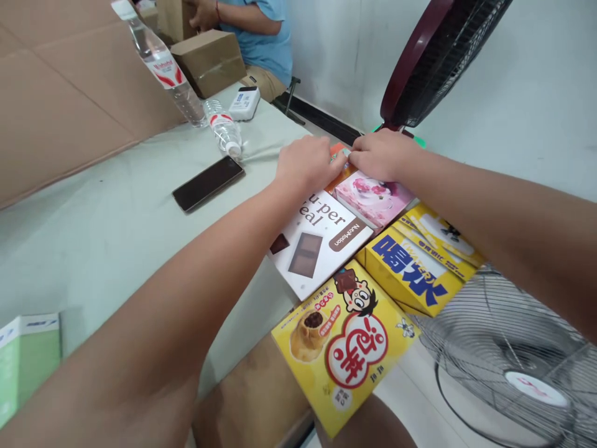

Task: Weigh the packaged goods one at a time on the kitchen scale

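Observation:
At the far end of a cluster of boxes, my left hand (305,163) curls its fingers over an orange box (334,182), thumb on its top. My right hand (383,154) is closed at the same box's right side, its fingertips partly hidden. Much of the orange box is covered by my hands. Nearer me lie a pink box (373,198) with a dessert picture and a white box (321,249) with chocolate squares. A yellow box with blue lettering (415,267) adjoins them. Closest is a yellow snack box (345,348) with a cartoon face, reaching past the table's edge.
On the table (121,249) lie a phone (208,183), a tipped small bottle (224,129), a tall bottle (165,68) and a white device (245,103). A green box (30,361) is at left. Fans (513,354) stand at right. Another person (261,31) handles cartons behind.

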A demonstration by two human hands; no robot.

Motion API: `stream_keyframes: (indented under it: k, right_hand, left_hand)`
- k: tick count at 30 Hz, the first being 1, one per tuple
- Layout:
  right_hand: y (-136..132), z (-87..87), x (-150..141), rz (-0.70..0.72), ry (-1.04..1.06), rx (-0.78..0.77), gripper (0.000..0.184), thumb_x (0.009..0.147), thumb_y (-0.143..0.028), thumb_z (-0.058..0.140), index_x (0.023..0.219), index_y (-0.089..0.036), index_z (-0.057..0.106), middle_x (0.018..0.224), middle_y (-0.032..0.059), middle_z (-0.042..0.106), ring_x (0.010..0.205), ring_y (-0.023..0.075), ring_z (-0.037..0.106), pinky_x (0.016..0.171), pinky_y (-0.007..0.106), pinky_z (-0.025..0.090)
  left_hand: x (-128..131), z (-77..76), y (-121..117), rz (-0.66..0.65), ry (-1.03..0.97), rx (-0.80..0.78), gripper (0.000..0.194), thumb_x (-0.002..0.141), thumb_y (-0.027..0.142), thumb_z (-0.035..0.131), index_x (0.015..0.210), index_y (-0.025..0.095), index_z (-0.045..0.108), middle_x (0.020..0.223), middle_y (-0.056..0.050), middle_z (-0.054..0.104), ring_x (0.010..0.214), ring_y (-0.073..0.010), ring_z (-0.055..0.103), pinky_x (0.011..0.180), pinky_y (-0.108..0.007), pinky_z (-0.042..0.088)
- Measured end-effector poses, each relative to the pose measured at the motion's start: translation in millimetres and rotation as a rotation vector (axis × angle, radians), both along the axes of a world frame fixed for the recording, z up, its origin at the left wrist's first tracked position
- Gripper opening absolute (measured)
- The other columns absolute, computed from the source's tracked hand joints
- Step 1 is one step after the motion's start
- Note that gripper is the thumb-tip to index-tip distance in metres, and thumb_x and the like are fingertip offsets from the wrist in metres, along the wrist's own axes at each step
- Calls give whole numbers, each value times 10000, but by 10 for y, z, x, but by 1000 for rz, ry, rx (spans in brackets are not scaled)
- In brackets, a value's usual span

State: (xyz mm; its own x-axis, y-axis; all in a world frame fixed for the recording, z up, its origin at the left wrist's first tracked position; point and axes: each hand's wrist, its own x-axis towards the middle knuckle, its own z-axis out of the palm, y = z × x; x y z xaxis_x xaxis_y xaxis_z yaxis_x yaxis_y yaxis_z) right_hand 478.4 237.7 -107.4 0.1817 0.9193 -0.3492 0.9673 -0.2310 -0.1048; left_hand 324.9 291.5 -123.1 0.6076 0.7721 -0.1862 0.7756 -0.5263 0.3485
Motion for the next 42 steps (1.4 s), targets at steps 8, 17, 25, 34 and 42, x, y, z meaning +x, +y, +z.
stream_keyframes:
  k: [8,17,25,34,42]
  right_hand:
    - [-96,745,-265,-10,-128,176,635,1085,-526,316,1085,-69,757,1137,252,745,1274,481,652,1113,703,378]
    - [-2102,1184,-2181,204,875,877,514,904,-173,596,544,-215,231,445,-70,241,403,64,234,430,283,181]
    - [-2538,1362,-4047,629,1038,593,510,888,-104,545,541,-221,190,423,-62,235,381,82,234,410,299,168]
    - [-2481,1151,-5226,792,857,374,119,848,-282,630,778,-259,536,725,18,627,669,206,602,613,334,460]
    - [-2431,817,-5386,852,824,176,552,836,-395,670,1343,-198,579,1413,201,633,1361,404,581,1123,625,469]
  left_hand:
    - [-148,773,-289,-87,-124,232,368,1050,400,299,1138,302,643,1345,-99,625,1255,-297,524,1063,-472,397]
    - [-2713,1801,-2522,202,-510,139,469,807,195,520,557,202,123,477,39,176,458,-131,189,509,-341,199]
    - [-4289,2013,-3497,650,-454,-20,392,805,200,495,578,210,176,507,39,239,489,-133,251,535,-353,206]
    - [-5593,2010,-3743,1480,-379,43,123,899,353,619,838,246,608,1013,-48,734,941,-222,656,857,-373,509]
    - [-5759,1871,-3731,1446,-241,-307,219,933,442,602,934,257,720,1188,-87,776,1129,-342,701,890,-462,534]
